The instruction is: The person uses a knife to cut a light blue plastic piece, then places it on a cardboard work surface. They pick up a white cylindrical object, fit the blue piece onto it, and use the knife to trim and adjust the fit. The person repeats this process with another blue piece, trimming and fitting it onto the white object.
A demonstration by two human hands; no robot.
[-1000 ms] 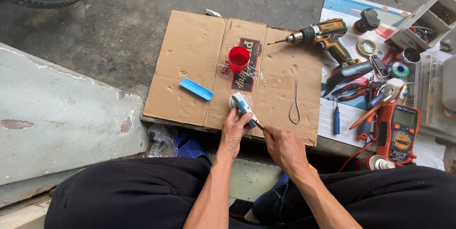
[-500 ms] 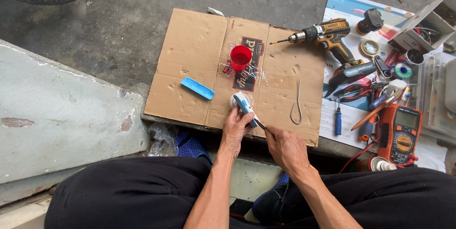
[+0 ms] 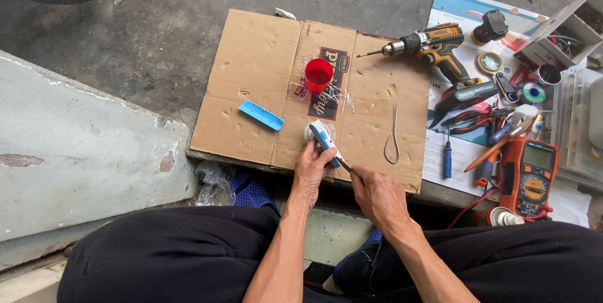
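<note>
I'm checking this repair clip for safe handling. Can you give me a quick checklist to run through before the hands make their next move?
1. Left hand grips small white-and-blue plastic device: ok.
2. Right hand holds thin dark tool against device: ok.
3. Tool tip seated: cannot tell.
4. Flattened brown cardboard sheet lies under the work: ok.
5. Red plastic cup upright, apart from hands: ok.
6. Yellow-and-black cordless drill lying out of the way: ok.

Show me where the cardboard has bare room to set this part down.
The cardboard is free at its far left, above the blue strip, and right of centre between the red cup and the wire loop. The near edge is taken by the left hand and right hand. Beside the drill it is crowded.
</note>
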